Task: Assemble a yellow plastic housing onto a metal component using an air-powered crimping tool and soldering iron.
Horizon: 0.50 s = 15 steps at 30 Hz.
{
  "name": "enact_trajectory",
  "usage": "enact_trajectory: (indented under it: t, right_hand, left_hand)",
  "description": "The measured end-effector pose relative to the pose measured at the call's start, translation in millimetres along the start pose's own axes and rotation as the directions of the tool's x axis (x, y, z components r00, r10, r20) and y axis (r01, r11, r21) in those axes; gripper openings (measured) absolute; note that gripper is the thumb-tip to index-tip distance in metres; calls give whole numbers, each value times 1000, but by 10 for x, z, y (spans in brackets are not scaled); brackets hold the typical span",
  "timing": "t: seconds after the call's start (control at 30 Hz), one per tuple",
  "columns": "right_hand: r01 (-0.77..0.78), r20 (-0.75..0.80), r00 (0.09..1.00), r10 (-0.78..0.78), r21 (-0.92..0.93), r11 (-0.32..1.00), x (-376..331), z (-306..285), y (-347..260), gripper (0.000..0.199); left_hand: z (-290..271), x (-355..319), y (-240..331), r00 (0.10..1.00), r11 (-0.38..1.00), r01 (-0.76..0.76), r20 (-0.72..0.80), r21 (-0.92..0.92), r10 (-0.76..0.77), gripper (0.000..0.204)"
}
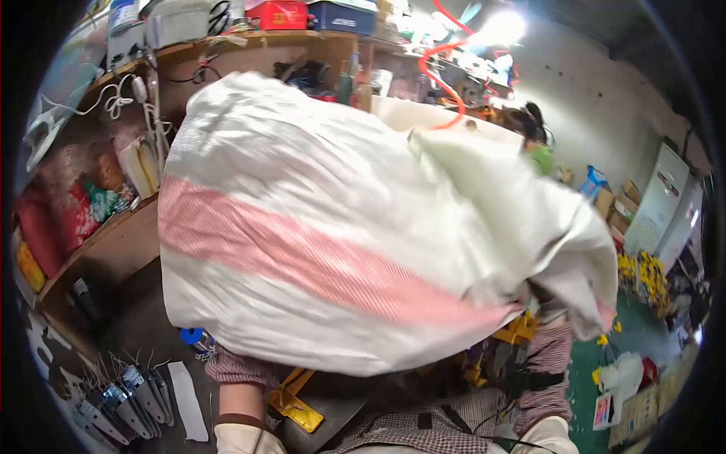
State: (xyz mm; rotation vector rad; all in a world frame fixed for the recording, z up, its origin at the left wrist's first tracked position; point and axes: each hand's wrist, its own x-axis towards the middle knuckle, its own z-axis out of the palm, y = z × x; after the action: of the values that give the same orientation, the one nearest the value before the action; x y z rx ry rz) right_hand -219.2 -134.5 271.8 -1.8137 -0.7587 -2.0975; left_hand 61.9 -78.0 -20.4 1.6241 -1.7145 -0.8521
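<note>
Filling most of the view is a big white woven sack (pixel 340 227) with a broad pink stripe, and it is being held up in front of the person, above a dark work surface (pixel 144 318). Both forearms in checked sleeves are coming up from the near edge and disappearing under the sack, so the left hand and the right hand are hidden and I cannot tell how they are gripping. The sack is looking bulging and soft, probably bulky rather than dense, with slick woven fabric; the loose gathered mouth (pixel 582 280) at the right is looking like the surest place to grasp, with a second hold under the belly. Yellow metal parts (pixel 291 401) are lying on the surface below, and a row of metal clips (pixel 121 393) is sitting at the near left. Wooden shelves (pixel 113 151) crowded with packets and cables are curving along the left and far side. Another person (pixel 533 140) is working at the far right, beside stacked boxes.
</note>
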Motion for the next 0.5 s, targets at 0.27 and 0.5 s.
enact_trajectory:
  t: [0.27, 0.5]
  right_hand:
    - [567, 591, 539, -600, 272, 777, -29, -1380, -2380, 63]
    - [383, 644, 136, -752, 666, 640, -1387, 297, -4523, 56]
  left_hand:
    - [603, 844, 2326, 665, 965, -231, 744, 124, 63, 50]
    - [936, 857, 2365, 386, 916, -348, 860, -199, 333, 42]
